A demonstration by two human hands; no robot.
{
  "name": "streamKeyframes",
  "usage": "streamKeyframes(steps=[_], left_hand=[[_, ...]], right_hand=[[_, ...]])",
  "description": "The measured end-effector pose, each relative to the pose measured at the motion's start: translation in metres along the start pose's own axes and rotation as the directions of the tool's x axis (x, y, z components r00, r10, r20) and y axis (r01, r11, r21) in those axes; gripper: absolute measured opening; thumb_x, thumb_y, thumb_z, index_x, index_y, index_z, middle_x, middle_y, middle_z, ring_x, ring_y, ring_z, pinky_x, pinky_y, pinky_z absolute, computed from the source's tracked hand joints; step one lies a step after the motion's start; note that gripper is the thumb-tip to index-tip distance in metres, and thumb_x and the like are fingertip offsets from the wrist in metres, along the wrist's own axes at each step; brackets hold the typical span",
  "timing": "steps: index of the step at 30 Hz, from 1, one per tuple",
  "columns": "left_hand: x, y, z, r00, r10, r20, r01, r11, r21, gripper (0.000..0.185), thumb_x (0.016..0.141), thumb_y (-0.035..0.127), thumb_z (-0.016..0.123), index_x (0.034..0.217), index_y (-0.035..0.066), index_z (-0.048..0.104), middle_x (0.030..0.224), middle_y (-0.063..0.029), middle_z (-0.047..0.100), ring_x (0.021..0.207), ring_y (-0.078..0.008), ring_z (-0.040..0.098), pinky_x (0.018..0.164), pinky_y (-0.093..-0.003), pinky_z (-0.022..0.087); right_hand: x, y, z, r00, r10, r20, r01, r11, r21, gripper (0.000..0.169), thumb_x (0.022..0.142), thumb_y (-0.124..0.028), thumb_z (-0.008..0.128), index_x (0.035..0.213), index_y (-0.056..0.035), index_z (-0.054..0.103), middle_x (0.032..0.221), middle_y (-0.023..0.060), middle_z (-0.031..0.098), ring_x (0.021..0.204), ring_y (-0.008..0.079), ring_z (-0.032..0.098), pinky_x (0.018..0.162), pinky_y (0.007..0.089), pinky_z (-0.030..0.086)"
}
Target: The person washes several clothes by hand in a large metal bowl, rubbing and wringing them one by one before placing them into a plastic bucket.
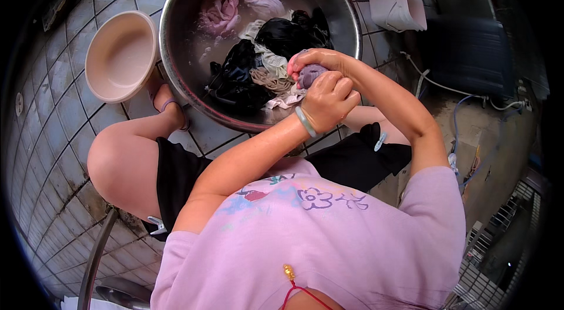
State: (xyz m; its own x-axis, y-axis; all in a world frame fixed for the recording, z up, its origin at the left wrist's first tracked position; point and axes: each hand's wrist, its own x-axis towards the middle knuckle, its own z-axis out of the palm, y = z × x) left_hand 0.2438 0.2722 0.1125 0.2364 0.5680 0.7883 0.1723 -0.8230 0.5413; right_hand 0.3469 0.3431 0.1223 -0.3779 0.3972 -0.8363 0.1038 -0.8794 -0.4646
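Note:
A large metal basin holds soapy water and wet clothes. Over its near right part, my right hand curls around a bunched purple cloth. My left hand, with a pale green bangle at its wrist, closes on the near side of the same cloth; its fingertips are hidden. Below and left of the hands lie a brown cloth, a striped cream cloth and black garments. Another black garment sits beyond. Pink cloth and a paler pink piece lie in the water at the far left.
An empty beige plastic basin stands left of the metal one, beside my foot. On the right are a white bucket, a dark blue object and hoses on the floor. A curved metal bar rises at lower left.

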Motion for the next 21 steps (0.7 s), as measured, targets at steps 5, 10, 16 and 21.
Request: streamKeyframes(steps=[5,10,16,21], left_hand=[[-0.020,-0.011,0.004,0.986,0.034,0.162,-0.039,0.999,0.027,0.012,0.058,0.019,0.055,0.065,0.009,0.053,0.076,-0.0055,0.046,0.079,-0.0226,0.052,0.071,-0.0332,0.046],[-0.057,-0.030,0.015,0.968,0.099,0.230,-0.098,0.995,-0.015,0.017,0.064,0.017,0.058,0.078,0.008,0.063,0.091,-0.0067,0.056,0.090,-0.0252,0.054,0.078,-0.0377,0.045],[-0.114,-0.053,0.030,0.766,0.012,0.643,0.010,0.999,-0.030,0.033,0.080,0.016,0.049,0.111,0.005,0.058,0.112,-0.0173,0.056,0.106,-0.0297,0.054,0.090,-0.0412,0.041],[-0.111,-0.069,0.005,0.741,-0.011,0.671,-0.028,0.998,0.047,0.031,0.078,0.015,0.049,0.105,0.006,0.058,0.122,-0.0155,0.052,0.124,-0.0288,0.040,0.108,-0.0472,0.023]], right_hand=[[0.059,0.008,-0.005,1.000,-0.017,0.024,0.028,0.778,-0.628,0.015,0.063,-0.010,0.055,0.064,0.0033,0.062,0.065,0.0091,0.060,0.059,0.0156,0.056,0.058,0.0263,0.046],[0.096,0.028,0.017,0.989,0.018,-0.148,-0.140,0.439,-0.888,0.013,0.052,-0.013,0.061,0.056,-0.0014,0.065,0.070,0.0186,0.063,0.064,0.0271,0.060,0.058,0.0348,0.047],[0.147,0.077,0.030,0.907,-0.199,-0.370,-0.272,0.393,-0.878,0.020,0.058,-0.016,0.061,0.068,-0.0005,0.069,0.079,0.0210,0.065,0.081,0.0328,0.064,0.071,0.0381,0.050],[0.170,0.035,-0.012,0.803,-0.312,-0.509,-0.317,0.500,-0.806,0.030,0.058,-0.023,0.066,0.079,-0.0026,0.070,0.089,0.0233,0.065,0.088,0.0355,0.063,0.077,0.0387,0.050]])
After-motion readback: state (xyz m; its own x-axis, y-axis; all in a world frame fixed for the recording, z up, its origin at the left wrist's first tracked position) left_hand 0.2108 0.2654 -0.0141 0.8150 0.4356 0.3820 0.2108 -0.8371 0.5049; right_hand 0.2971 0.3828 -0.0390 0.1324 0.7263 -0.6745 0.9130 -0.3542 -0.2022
